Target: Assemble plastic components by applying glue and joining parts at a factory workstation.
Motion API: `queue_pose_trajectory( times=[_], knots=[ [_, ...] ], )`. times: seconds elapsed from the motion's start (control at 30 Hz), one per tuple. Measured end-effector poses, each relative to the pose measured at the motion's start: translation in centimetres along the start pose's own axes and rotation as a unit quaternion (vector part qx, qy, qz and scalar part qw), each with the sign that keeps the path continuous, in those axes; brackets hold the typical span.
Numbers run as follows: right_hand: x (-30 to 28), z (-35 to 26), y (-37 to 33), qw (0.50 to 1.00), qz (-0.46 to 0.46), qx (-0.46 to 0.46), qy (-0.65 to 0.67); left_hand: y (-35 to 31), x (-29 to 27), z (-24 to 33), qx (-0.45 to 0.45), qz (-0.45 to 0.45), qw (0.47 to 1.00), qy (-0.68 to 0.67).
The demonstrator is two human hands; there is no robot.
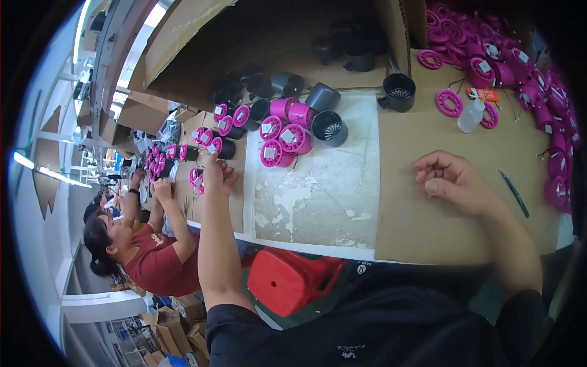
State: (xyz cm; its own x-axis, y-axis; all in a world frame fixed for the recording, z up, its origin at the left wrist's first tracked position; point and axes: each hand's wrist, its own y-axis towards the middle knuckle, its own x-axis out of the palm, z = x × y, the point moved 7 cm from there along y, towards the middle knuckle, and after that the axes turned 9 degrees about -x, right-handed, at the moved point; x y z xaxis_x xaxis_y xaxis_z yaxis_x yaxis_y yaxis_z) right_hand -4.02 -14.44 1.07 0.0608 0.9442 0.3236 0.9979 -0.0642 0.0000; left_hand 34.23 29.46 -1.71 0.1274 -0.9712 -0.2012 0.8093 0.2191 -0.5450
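My left hand (217, 173) reaches far to the left, its fingers touching or closing on a black and pink fan unit (221, 147) in a row of such units; the grip itself is hidden by the hand. My right hand (449, 181) rests on the brown cardboard-covered bench (422, 226), fingers loosely curled with nothing in them. A cluster of pink and black fan units (286, 133) lies on a worn white mat (318, 196) between my hands.
A clear squeeze bottle (470, 115), pink rings (449, 102), a black cup-shaped housing (399, 92) and thin tweezers (515, 192) lie near my right hand. A heap of pink units (538, 85) fills the right. A red stool (287, 278) stands below. Another person (147, 244) works at left.
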Motion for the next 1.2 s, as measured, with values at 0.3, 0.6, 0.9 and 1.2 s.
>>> queue_pose_trajectory(
  times=[0.3, 0.6, 0.9, 1.2],
  knots=[
    [0.4, -0.3, 0.3, 1.000, -0.015, -0.007, -0.025, -13.1, 7.3, -4.8, 0.461, -0.038, 0.874, 0.147],
    [0.2, -0.3, 0.2, 0.996, -0.018, -0.018, -0.080, -17.4, 11.7, -4.9, 0.381, -0.055, 0.897, 0.215],
    [-0.1, -0.1, 0.0, 0.986, -0.041, -0.028, -0.157, -28.1, 18.1, -4.0, 0.694, -0.024, 0.664, 0.276],
    [-1.4, -4.0, -2.3, 0.912, 0.086, -0.206, -0.343, -32.1, 31.2, -5.0, 0.673, -0.157, 0.680, 0.246]
  ],
)
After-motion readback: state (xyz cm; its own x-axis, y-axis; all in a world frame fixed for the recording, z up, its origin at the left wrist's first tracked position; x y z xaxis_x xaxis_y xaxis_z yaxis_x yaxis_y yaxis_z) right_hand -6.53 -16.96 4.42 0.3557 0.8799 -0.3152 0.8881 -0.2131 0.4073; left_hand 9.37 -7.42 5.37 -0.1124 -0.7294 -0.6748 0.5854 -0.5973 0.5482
